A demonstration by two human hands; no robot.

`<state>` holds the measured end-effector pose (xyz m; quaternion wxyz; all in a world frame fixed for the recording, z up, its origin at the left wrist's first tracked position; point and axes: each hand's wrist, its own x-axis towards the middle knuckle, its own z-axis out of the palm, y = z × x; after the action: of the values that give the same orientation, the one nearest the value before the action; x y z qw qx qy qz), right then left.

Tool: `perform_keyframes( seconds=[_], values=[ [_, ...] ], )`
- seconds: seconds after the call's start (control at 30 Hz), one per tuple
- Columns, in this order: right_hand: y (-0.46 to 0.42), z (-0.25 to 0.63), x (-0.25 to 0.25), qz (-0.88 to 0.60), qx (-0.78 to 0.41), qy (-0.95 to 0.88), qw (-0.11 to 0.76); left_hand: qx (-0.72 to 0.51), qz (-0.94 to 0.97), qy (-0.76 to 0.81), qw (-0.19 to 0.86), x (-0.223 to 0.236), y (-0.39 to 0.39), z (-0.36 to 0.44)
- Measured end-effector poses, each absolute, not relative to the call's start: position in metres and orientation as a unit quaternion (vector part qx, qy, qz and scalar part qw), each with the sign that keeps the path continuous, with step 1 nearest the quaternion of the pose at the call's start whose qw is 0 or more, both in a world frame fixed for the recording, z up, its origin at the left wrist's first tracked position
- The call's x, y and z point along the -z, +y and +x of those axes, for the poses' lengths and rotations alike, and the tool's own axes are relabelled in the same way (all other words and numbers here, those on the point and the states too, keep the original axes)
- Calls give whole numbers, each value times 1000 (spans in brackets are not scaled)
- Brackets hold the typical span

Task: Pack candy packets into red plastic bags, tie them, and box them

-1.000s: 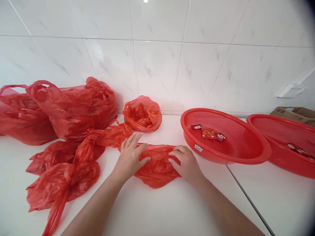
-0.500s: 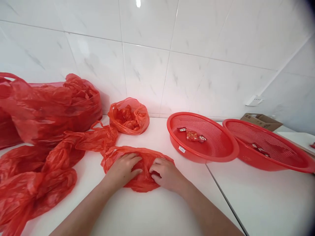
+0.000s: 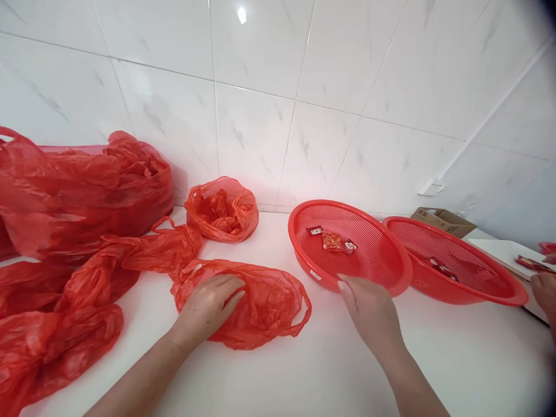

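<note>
A thin red plastic bag (image 3: 271,295) lies spread with its mouth facing up and a loop handle at its right end. My left hand (image 3: 208,307) rests over the left part of this bag, fingers reaching into the mouth and thumb a little apart from them. My right hand (image 3: 371,313) is at the near rim of a red plastic colander (image 3: 313,269), fingers extended toward it; whether they touch the rim I cannot tell. Inside the colander are small packets (image 3: 332,242), orange and dark red.
A second red colander (image 3: 460,295) with dark packets stands to the right, before a cardboard box (image 3: 443,220). Another person's hand (image 3: 545,289) shows at the right edge near a packet. Crumpled red bags (image 3: 78,324), a large stuffed bag (image 3: 87,191) and a small bag (image 3: 223,211) are leftward.
My right hand has left the bag and moved right to the near rim of the colander. The bag's right handle now shows. The view has turned slightly right.
</note>
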<state>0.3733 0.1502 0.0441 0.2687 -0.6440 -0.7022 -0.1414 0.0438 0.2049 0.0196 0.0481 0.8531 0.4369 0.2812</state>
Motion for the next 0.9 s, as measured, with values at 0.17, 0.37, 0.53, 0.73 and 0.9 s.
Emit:
perform_keyframes(
  seconds=[0.17,0.37,0.53,0.73,0.9],
  values=[
    [125,361,-21,-621,172,-720,258,-313,844,431,67,-18,204,47],
    [111,358,-4,-621,185,-719,251,-333,841,418,92,-27,198,76],
    [105,359,2,-625,174,-723,237,-359,785,449,230,-45,197,123],
    [94,361,4,-637,132,-722,235,-402,704,440,387,-50,201,160],
    [94,383,-10,-664,62,-697,262,-421,680,423,426,-52,193,167]
  ],
)
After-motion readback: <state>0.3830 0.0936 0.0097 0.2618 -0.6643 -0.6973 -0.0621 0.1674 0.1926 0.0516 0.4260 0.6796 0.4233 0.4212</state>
